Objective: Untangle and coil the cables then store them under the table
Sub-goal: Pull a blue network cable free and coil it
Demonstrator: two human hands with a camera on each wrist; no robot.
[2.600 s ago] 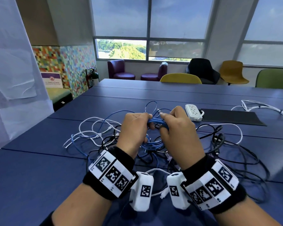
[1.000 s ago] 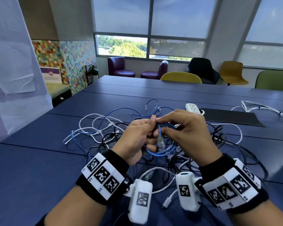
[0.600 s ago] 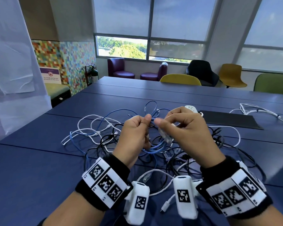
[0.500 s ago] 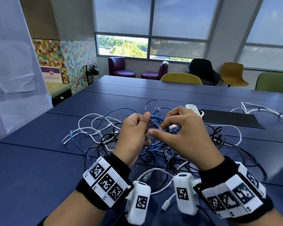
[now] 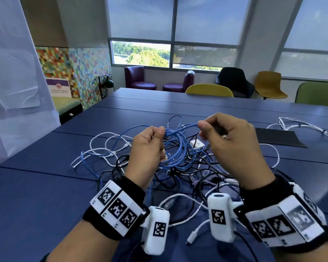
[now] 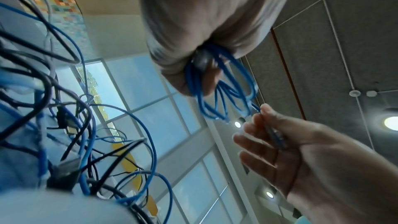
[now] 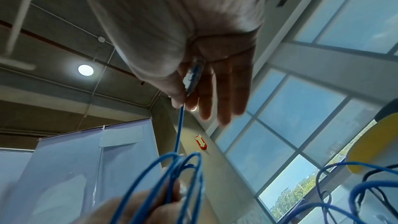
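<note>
A tangle of blue, black and white cables (image 5: 186, 167) lies on the blue table (image 5: 45, 186). Above it my left hand (image 5: 148, 146) grips a bundle of blue cable loops (image 5: 175, 142) in its fist; the loops (image 6: 217, 91) hang out past its fingers. My right hand (image 5: 229, 142) is a little to the right and pinches the blue cable's free end (image 5: 189, 126) between thumb and forefinger. The clear plug (image 7: 193, 72) lies along its palm, and its other fingers are fairly straight. A short stretch of blue cable (image 7: 180, 129) runs between the two hands.
A white power strip (image 5: 197, 144) sits in the pile behind the hands. A black mat (image 5: 278, 137) and a separate white cable (image 5: 299, 125) lie at the right. A loose white USB plug (image 5: 192, 235) rests near the front edge. Chairs stand beyond the table.
My right hand has pulled the blue cable's end out to the right and slightly up, away from the left hand. The left hand keeps its grip on the loops.
</note>
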